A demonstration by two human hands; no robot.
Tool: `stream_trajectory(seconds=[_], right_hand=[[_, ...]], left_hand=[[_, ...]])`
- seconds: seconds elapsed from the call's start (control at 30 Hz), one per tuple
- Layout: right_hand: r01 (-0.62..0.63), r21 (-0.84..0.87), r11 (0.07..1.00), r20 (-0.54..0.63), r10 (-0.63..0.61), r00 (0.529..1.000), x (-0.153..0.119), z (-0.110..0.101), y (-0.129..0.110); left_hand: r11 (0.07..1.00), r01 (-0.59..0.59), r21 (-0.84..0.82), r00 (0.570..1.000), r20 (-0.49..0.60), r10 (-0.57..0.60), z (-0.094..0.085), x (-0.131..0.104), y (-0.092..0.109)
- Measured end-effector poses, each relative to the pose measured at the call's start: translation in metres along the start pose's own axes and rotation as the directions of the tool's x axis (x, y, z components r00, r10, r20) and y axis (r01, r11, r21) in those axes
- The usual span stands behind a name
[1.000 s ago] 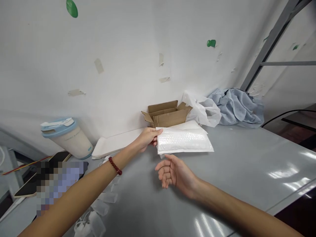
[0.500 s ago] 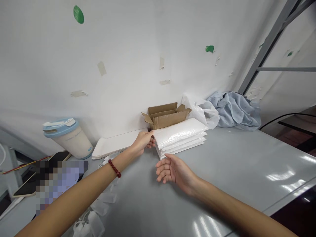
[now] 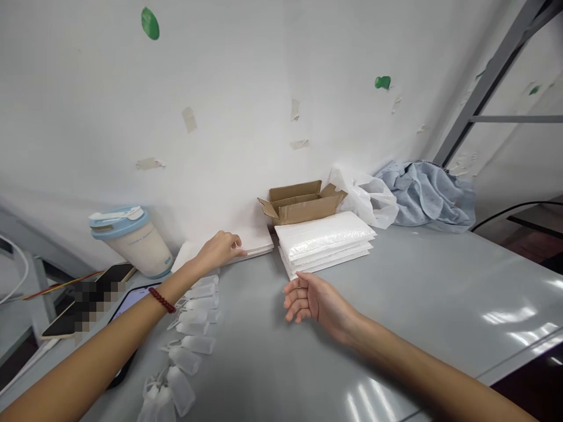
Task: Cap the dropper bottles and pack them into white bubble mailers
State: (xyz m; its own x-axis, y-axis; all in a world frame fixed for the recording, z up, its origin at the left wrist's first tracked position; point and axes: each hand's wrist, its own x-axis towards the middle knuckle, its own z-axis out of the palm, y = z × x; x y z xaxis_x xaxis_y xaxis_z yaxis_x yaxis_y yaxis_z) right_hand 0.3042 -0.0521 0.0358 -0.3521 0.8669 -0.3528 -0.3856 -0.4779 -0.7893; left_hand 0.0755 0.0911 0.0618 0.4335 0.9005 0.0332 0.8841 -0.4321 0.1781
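My left hand (image 3: 221, 249), a dark red bead bracelet on its wrist, is over the flat stack of white sheets (image 3: 257, 240) by the wall. Its thumb and index finger pinch at the front edge of that stack; how many sheets they grip is hidden. A pile of padded white mailers (image 3: 325, 240) lies to the right, slightly uneven at the edges. Just in front of the mailers, palm turned inward, my right hand (image 3: 319, 305) is open with loosely curved fingers and holds nothing.
Behind the mailers are an open cardboard box (image 3: 308, 209), a white plastic bag (image 3: 373, 202) and a bunched blue cloth (image 3: 431, 196). At left stand a blue-lidded cup (image 3: 136, 243) and phones (image 3: 92, 299). Several small translucent plastic pieces (image 3: 191, 322) line the grey table (image 3: 272, 363).
My left hand has left the corner of the mailer pile and moved left to the white sheets. My right hand has barely moved. The view has shifted slightly.
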Motion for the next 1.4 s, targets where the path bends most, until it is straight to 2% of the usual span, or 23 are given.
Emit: stream_trajectory(seconds=[0.17, 0.33, 0.5, 0.67, 0.83, 0.87, 0.9, 0.97, 1.0, 1.07, 1.13, 1.23, 1.3, 1.4], right_hand=[[-0.003, -0.037, 0.999, -0.004, 0.002, 1.000, 0.000, 0.000, 0.003], [-0.002, -0.073, 0.997, -0.001, 0.002, 1.000, -0.001, 0.002, 0.001], [0.016, -0.101, 0.995, 0.032, -0.013, 0.999, -0.002, 0.002, 0.003], [0.049, -0.155, 0.987, 0.055, -0.041, 0.998, -0.003, 0.002, 0.005], [0.106, -0.228, 0.968, 0.061, -0.095, 0.994, 0.003, 0.001, 0.009], [0.130, -0.256, 0.958, 0.059, -0.119, 0.991, 0.004, 0.000, 0.009], [0.166, -0.291, 0.942, 0.056, -0.156, 0.986, 0.005, 0.000, 0.010], [0.254, -0.392, 0.884, 0.055, -0.253, 0.966, 0.004, 0.000, 0.009], [0.286, -0.467, 0.837, 0.055, -0.295, 0.954, 0.003, 0.001, 0.008], [0.302, -0.638, 0.708, 0.058, -0.347, 0.936, -0.001, 0.002, 0.007], [0.300, -0.782, 0.547, 0.100, -0.365, 0.926, -0.005, 0.003, 0.007], [0.376, -0.866, 0.330, 0.284, -0.294, 0.913, -0.011, 0.004, 0.011], [0.417, -0.877, 0.240, 0.386, -0.166, 0.908, -0.015, 0.006, 0.015], [0.420, -0.897, 0.138, 0.418, -0.050, 0.907, -0.020, 0.010, 0.022]], left_hand=[[0.986, -0.094, 0.134, 0.995, 0.029, 0.091, -0.003, 0.000, 0.003], [0.951, -0.107, 0.291, 0.994, 0.026, 0.104, -0.001, -0.007, 0.005], [0.902, -0.052, 0.429, 0.994, -0.061, 0.086, 0.001, -0.015, 0.008], [0.875, 0.015, 0.484, 0.978, -0.189, 0.088, -0.013, -0.033, 0.008], [0.864, 0.050, 0.501, 0.934, -0.329, 0.137, -0.025, -0.076, 0.009], [0.861, 0.034, 0.507, 0.913, -0.367, 0.180, -0.025, -0.086, 0.011], [0.851, -0.031, 0.524, 0.860, -0.419, 0.289, -0.024, -0.096, 0.014], [0.801, -0.220, 0.556, 0.729, -0.452, 0.514, -0.016, -0.114, 0.023], [0.773, -0.313, 0.552, 0.680, -0.438, 0.588, -0.011, -0.121, 0.029], [0.752, -0.414, 0.513, 0.598, -0.469, 0.650, 0.002, -0.133, 0.042], [0.717, -0.496, 0.490, 0.564, -0.446, 0.695, 0.014, -0.142, 0.055], [0.684, -0.592, 0.427, 0.560, -0.393, 0.730, 0.024, -0.152, 0.069], [0.680, -0.628, 0.378, 0.575, -0.363, 0.733, 0.025, -0.157, 0.075], [0.680, -0.657, 0.325, 0.591, -0.338, 0.733, 0.024, -0.164, 0.081]])
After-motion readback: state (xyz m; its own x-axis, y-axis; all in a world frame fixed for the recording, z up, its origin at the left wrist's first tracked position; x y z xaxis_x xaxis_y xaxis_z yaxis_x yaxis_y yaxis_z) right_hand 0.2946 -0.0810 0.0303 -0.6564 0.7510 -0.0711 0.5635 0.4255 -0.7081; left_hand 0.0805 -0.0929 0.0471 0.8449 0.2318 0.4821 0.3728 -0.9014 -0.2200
